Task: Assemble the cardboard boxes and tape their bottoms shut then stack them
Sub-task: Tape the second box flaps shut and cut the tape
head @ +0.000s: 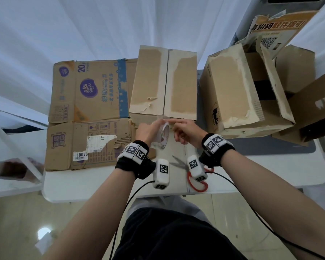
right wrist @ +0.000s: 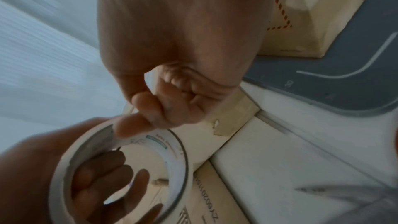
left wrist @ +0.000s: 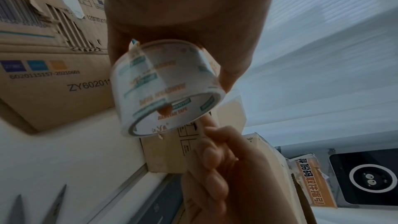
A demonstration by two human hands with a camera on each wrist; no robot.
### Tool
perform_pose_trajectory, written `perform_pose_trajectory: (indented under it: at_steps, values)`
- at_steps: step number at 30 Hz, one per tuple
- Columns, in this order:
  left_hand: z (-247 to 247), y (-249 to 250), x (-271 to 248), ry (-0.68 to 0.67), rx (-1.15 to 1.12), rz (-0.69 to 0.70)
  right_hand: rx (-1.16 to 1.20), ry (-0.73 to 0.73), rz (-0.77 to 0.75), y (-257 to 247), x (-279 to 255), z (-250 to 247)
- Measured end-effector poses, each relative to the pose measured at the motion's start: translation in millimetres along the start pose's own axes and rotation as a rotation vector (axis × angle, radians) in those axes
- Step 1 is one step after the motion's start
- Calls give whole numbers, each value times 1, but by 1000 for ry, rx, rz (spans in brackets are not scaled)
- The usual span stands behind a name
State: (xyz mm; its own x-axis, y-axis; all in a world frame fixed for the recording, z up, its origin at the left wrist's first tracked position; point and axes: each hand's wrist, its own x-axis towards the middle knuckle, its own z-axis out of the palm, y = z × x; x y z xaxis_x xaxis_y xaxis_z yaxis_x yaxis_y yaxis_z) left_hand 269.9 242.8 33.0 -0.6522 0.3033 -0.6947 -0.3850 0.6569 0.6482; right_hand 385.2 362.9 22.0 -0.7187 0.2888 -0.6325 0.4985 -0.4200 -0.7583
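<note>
From overhead, the box (head: 163, 85) sits upside down on the table (head: 270, 171), its centre seam running straight away from the person. Both hands meet at the near end of that seam. The left hand (head: 147, 131) grips the tape roll (head: 164, 135) on edge – the right hand (head: 186, 132) is just beside it, forefinger stretched toward the seam.

Left wrist view: fingers wrapped round the roll, the box just beyond it.

Right wrist view: thumb and forefinger (right wrist: 137, 118) pinch at the roll's rim, probably the loose tape end – can't tell for sure. I'd guess the tape gets pulled away along the seam.
</note>
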Motion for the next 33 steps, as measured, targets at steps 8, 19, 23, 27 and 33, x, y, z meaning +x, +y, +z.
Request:
perform_pose_trajectory:
  at_steps: [8, 19, 23, 27, 33]
  values:
    - [3, -2, 2, 23, 27, 14, 138, -78, 87, -4, 9, 0]
    - [2, -12, -4, 45, 64, -16, 286, -133, 53, 6, 13, 3]
    - [1, -25, -7, 56, 83, -56, 286, -111, 35, 5, 14, 5]
    - [-1, -26, -6, 69, 62, -64, 350, -36, 48, 11, 15, 9]
    - [-5, -24, -5, 74, 60, -55, 507, 139, 79, 11, 28, 26]
